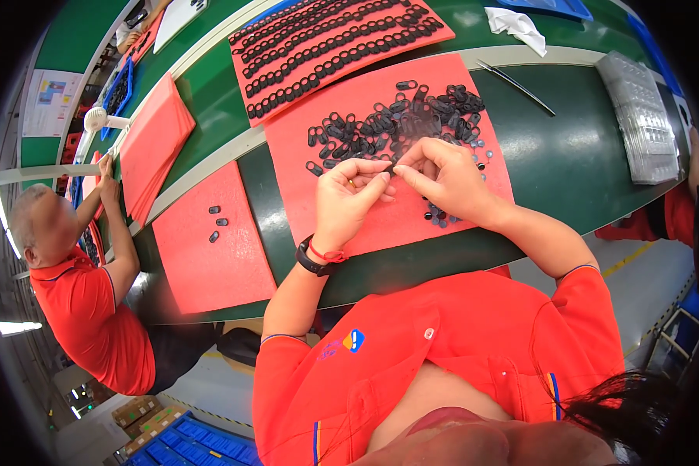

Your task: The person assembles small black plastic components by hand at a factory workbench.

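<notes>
My left hand [351, 198] and my right hand [449, 180] meet over a pink foam mat [318, 213]. Their fingertips pinch one small black part between them, mostly covered by the fingers. Beyond my hands lies a loose heap of black oval parts with ring-like ends [369, 124]. Small round dark discs [436, 215] are scattered beside and beneath my right hand, some of them glossy.
Behind the mat, a pink foam board [435, 33] carries rows of black parts. Tweezers [516, 88], a white cloth [516, 27] and clear plastic trays [641, 116] lie to the right. Leftward are a mat with three black parts [213, 272], stacked foam sheets [157, 144] and a seated co-worker [93, 311].
</notes>
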Action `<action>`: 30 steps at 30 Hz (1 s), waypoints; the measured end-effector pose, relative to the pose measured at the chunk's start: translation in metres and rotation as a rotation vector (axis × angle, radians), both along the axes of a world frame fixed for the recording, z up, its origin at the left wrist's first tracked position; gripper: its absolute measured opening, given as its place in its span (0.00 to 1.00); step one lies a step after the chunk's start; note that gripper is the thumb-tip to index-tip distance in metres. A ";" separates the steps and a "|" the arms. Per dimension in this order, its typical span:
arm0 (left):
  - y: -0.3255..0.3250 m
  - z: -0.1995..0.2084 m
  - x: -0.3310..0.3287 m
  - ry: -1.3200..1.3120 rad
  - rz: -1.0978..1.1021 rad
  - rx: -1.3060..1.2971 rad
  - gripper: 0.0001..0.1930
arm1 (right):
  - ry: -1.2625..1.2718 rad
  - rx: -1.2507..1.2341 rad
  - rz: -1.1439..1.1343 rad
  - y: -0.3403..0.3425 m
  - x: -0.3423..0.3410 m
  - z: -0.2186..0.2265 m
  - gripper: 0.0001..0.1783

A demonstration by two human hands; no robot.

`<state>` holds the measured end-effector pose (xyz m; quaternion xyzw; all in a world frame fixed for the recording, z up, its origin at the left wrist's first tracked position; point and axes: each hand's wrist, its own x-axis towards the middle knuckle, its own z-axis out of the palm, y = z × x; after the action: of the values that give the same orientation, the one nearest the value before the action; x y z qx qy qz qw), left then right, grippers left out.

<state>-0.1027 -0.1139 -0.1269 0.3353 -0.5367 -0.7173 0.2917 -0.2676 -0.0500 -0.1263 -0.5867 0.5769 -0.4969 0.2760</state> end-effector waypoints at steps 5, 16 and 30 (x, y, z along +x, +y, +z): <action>0.001 -0.001 0.000 -0.001 0.004 0.002 0.08 | 0.039 -0.027 -0.007 0.000 0.001 -0.002 0.07; -0.001 0.005 0.003 0.033 -0.027 0.042 0.08 | -0.143 0.103 0.012 -0.001 0.000 0.002 0.08; -0.004 0.002 0.006 0.041 -0.056 0.136 0.06 | -0.447 0.452 0.221 0.000 -0.006 0.005 0.09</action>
<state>-0.0970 -0.1176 -0.1254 0.3243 -0.4898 -0.7666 0.2593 -0.2736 -0.0496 -0.1212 -0.4462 0.5305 -0.4400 0.5709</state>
